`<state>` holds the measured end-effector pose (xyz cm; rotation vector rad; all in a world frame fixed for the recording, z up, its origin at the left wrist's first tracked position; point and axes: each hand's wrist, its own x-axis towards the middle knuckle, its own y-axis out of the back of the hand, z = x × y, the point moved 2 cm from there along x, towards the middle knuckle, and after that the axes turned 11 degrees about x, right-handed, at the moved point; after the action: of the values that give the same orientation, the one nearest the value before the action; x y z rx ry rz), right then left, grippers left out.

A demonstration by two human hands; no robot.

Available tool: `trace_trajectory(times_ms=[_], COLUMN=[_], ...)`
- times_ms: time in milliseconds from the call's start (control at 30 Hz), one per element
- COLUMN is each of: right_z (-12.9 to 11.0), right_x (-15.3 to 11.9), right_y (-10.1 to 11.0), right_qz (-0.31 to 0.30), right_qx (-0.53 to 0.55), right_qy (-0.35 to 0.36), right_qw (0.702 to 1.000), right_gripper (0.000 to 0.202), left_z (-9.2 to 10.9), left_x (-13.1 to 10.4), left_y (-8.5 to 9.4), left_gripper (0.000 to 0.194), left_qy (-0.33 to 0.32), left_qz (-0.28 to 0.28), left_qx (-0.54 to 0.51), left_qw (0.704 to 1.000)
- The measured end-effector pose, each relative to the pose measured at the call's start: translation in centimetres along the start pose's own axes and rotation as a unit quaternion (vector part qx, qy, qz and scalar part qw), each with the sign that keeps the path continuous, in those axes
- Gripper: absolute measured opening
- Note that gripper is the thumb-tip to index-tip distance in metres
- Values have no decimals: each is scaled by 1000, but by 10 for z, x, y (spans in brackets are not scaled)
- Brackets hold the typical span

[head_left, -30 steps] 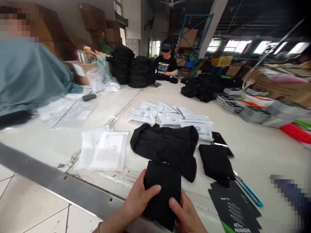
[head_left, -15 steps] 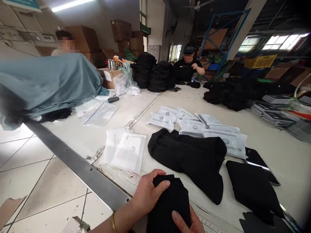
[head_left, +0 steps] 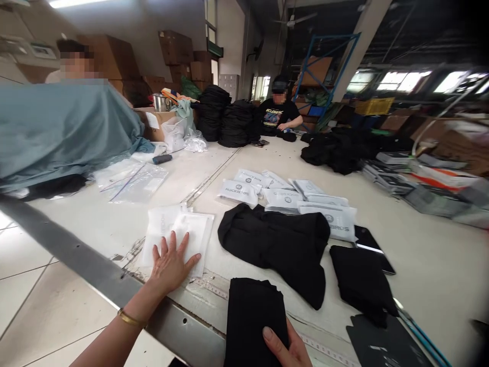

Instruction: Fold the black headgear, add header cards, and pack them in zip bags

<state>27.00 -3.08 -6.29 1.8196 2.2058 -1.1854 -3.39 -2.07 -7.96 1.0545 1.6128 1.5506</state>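
Observation:
My left hand (head_left: 170, 265) lies spread over white frosted plastic bags (head_left: 196, 224) near the table's front edge, fingers apart. In my right hand (head_left: 288, 346) is a folded black cloth (head_left: 254, 316), thumb on top and the fingers beneath it. Beyond it, a loose black fabric piece (head_left: 275, 234) is spread on the table. Another folded black cloth (head_left: 359, 278) rests to the right, partly over a dark phone (head_left: 376, 252). Several filled white packets (head_left: 239, 191) with printed lettering are grouped behind the loose fabric.
Black fabric stacks (head_left: 239, 122) stand at the back, near a seated person (head_left: 277, 112). Clear plastic bags (head_left: 139, 181) and a blue-grey cloth heap (head_left: 69, 127) are at left. Grey packages (head_left: 393, 173) pile up at right. A metal strip (head_left: 95, 265) edges the table.
My left hand has let go of the folded black cloth and moved left and forward onto the white bags. My right hand still holds the cloth. The view has shifted right.

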Motion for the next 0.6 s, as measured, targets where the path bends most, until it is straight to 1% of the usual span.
trace_trajectory(times_ms=[67, 100, 167, 267, 300, 367, 433, 467, 500, 533, 567, 600], right_z=[-5, -8, -15, -25, -28, -31, -31, -30, -28, -27, -26, -25], right_x=[-3, -5, -8, -11, -11, -10, -9, -9, -9, -10, -10, -10], right_y=[8, 12, 22, 32, 33, 34, 30, 27, 23, 18, 13, 8], right_qz=[12, 19, 31, 18, 10, -3, -9, -12, -17, -26, -40, -58], right_qx=[14, 21, 35, 41, 38, 30, 28, 29, 31, 33, 35, 33], right_qy=[8, 12, 8, 8, 14, 34, 46, 50, 56, 64, 72, 78], right_qw=[1000, 1000, 999, 999, 999, 999, 999, 998, 998, 997, 996, 995], right_gripper=[73, 76, 77, 71, 67, 62, 60, 61, 61, 62, 62, 62], left_z=[9, 13, 18, 18, 18, 23, 39, 51, 65, 80, 95, 107], left_x=[2, 6, 18, 44, 51, 56, 45, 32, 17, 0, -19, -36], left_y=[-3, -5, -11, -15, -13, -1, 18, 28, 39, 47, 54, 60], left_gripper=[72, 70, 69, 70, 71, 70, 67, 63, 61, 59, 58, 58], left_qy=[-30, -47, -72, -76, -71, -62, -80, -99, -122, -127, -122, -105], left_qz=[31, 36, 21, -1, 8, 54, 100, 99, 69, -14, -119, -200], left_qx=[6, 2, -15, -41, -56, -98, -165, -206, -282, -373, -462, -543], left_qw=[999, 998, 997, 996, 996, 992, 978, 969, 949, 919, 871, 809])
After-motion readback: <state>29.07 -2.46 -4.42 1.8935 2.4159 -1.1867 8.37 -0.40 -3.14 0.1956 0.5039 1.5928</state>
